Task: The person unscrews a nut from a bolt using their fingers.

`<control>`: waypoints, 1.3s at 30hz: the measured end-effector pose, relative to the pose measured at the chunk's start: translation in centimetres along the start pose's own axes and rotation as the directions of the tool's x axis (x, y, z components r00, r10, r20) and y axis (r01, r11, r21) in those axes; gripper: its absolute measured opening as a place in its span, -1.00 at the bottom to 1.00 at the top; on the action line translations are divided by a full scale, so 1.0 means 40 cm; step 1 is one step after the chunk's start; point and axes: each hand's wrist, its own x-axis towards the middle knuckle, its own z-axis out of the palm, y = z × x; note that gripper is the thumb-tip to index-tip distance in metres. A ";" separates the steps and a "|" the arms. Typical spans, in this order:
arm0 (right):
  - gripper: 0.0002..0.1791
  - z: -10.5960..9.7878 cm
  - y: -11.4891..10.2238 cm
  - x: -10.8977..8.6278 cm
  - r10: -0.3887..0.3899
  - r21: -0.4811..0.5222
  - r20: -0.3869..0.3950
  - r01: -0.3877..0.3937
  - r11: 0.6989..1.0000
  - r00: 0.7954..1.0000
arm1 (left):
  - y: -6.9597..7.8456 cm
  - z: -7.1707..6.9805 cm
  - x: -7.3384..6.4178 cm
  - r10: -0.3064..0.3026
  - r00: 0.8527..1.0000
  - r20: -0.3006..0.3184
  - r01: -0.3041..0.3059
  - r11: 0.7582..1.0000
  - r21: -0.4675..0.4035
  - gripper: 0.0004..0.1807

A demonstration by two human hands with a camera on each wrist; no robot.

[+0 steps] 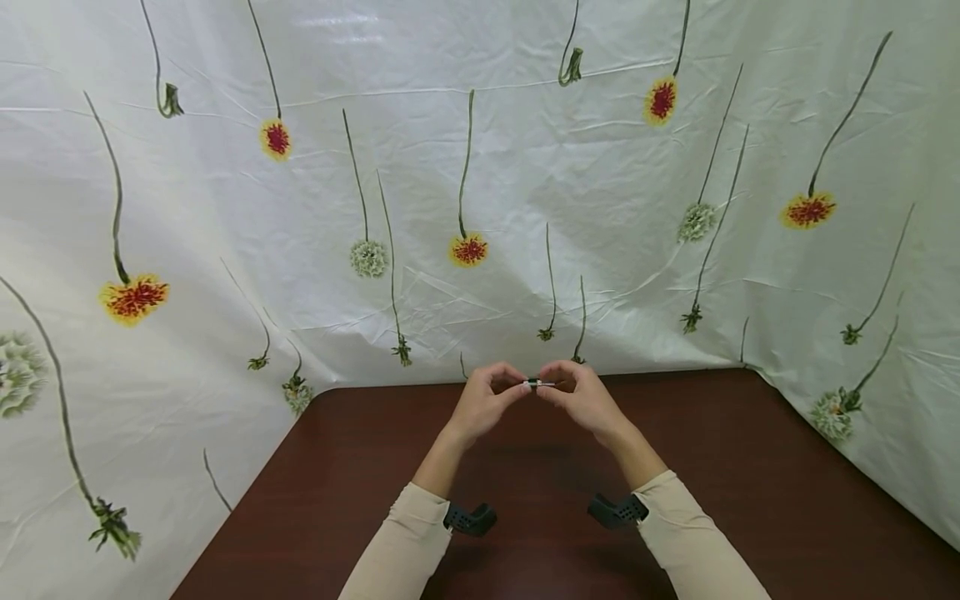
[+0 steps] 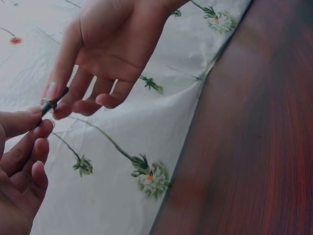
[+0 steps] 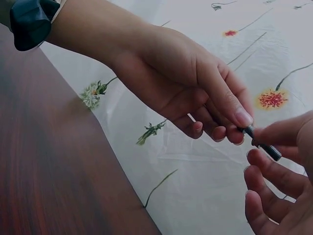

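Both hands meet at the far end of the table, fingertip to fingertip at a small threaded bolt [image 1: 534, 382]. My left hand [image 1: 483, 402] pinches one end between thumb and forefinger. The opposite end is pinched the same way by my right hand [image 1: 583, 400]. Up close in the left wrist view, the bolt [image 2: 46, 106] has metal threads and a dark, slim end by the right thumb. A thicker threaded end of the bolt [image 3: 271, 152] sticks out past the fingers in the right wrist view. Fingertips cover part of its middle.
A dark reddish-brown table [image 1: 540, 483] lies under the forearms. White cloth [image 1: 525, 167] printed with flowers hangs behind and along both sides. Each wrist wears a black band, one on the left [image 1: 470, 518] and one on the right [image 1: 617, 510].
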 end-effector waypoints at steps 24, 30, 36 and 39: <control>-0.74 -0.004 -0.014 -0.004 -0.015 -0.006 0.045 0.016 1.000 0.999 | 0.002 -0.002 0.000 0.009 1.000 0.003 -0.009 1.000 -0.003 -0.91; -0.65 -0.002 0.019 0.008 -0.023 0.029 0.039 0.022 0.999 0.999 | 0.004 -0.003 -0.001 0.007 1.000 -0.004 -0.007 1.000 -0.013 -0.92; -0.75 0.000 0.017 0.008 -0.044 -0.009 0.004 0.044 0.999 0.999 | 0.003 -0.002 -0.001 0.025 1.000 -0.003 -0.025 1.000 -0.017 -0.91; -0.74 -0.001 0.021 0.008 -0.045 -0.019 -0.005 0.045 0.999 0.999 | 0.005 -0.001 -0.002 0.025 1.000 0.001 -0.025 1.000 -0.017 -0.91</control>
